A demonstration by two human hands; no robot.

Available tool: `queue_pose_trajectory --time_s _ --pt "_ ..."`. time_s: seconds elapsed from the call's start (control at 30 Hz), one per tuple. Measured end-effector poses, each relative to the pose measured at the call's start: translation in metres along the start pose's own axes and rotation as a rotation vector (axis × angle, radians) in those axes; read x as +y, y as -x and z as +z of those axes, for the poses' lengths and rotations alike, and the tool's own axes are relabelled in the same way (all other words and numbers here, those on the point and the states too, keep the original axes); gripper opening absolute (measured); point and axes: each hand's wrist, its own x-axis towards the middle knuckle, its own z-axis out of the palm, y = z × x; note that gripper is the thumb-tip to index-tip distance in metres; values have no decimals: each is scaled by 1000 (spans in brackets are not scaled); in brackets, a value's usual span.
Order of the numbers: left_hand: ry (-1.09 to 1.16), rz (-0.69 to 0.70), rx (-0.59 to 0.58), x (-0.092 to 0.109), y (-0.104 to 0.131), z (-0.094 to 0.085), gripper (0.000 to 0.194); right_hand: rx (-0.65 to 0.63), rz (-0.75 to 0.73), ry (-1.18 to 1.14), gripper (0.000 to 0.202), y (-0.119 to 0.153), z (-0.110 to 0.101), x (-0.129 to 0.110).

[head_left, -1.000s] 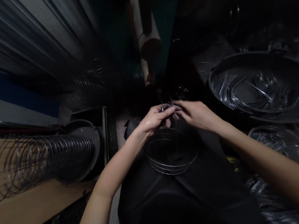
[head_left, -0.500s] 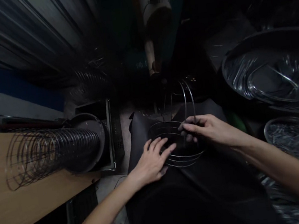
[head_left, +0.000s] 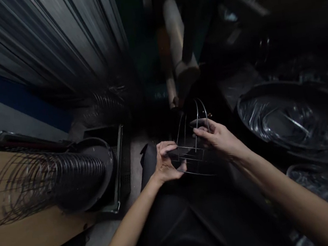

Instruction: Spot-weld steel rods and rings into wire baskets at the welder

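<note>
Basin (head_left: 298, 122) contents blurred; wire frame (head_left: 192, 143) lower rings lost in dark.

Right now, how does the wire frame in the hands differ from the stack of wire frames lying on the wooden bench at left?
The wire frame is a single piece, held up over the dark lap by the left hand and right hand; the stack of wire frames is many nested pieces lying sideways on the wooden bench, untouched. The held one shows few rings and arched ribs; the stack reads as a long ribbed tube. Both are thin grey wire.

Dim, shadowy view, blurred and stretched at edges.
</note>
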Motion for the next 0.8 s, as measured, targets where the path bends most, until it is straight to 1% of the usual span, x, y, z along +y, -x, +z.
queue_pose_trajectory --time_s 0.1,0.2,0.3,0.47,0.53,0.67,0.8 --pt "25 29 96 -16 -22 9 66 -16 -53 15 43 -24 2 -24" --pt "52 53 142 -30 -40 13 69 -14 -108 40 36 -45 5 -36" --pt "43 64 151 -40 -52 13 71 13 -129 60 35 -59 9 -40" --pt "-7 78 145 -49 -65 12 72 48 -92 27 40 -74 15 -48" --pt "4 79 144 -52 -69 12 73 63 -82 17 41 -80 16 -51" --pt "46 40 141 -60 -76 11 76 59 -84 3 39 -92 18 -54" --pt "62 -4 122 -64 -83 10 78 52 -104 29 37 -104 17 -51"
